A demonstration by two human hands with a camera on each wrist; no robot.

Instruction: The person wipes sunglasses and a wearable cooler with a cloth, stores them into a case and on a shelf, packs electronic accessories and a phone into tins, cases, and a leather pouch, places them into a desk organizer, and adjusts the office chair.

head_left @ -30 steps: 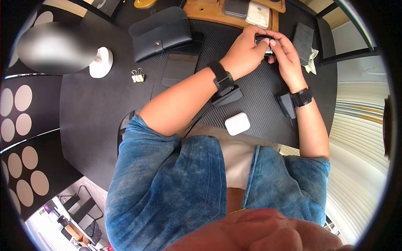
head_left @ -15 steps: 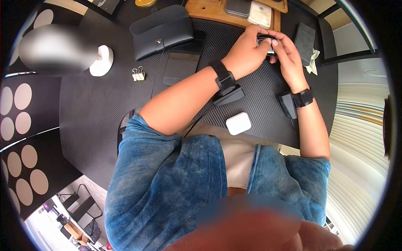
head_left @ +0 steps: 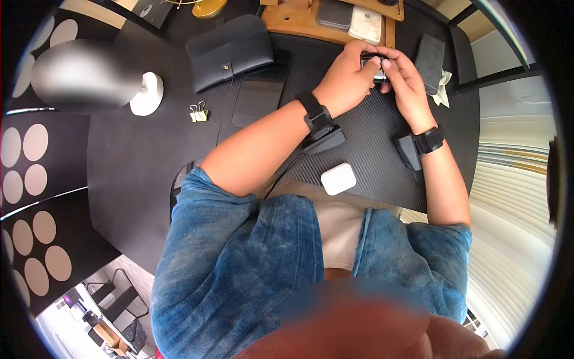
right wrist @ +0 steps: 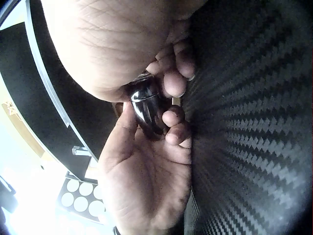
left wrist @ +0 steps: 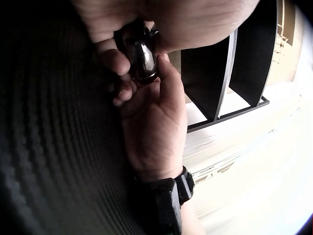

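Observation:
Both hands are together near the desk's far side, around a small glossy black object [head_left: 379, 70] with a silvery, shiny face. My left hand [head_left: 345, 79] grips it from the left, thumb on its top. From the other side my right hand [head_left: 408, 88] pinches it with curled fingers. The right wrist view shows its rounded, shiny black body [right wrist: 147, 111] with a seam across it, between the two hands. In the left wrist view its glossy end [left wrist: 145, 61] shows between fingers and thumb. The fingers hide much of it, and I cannot tell its kind.
Near the desk's front edge lies a white rounded case [head_left: 338, 179]. A black pouch [head_left: 230, 51], a flat dark slab [head_left: 258, 96] and a binder clip [head_left: 198, 112] lie left. Beyond the hands stands a wooden organizer [head_left: 293, 23]; a dark box [head_left: 430, 60] and tissue [head_left: 441, 90] are right.
Both hands keep hold of the black object, with only a slight shift of the fingers. The whole head view has moved a little.

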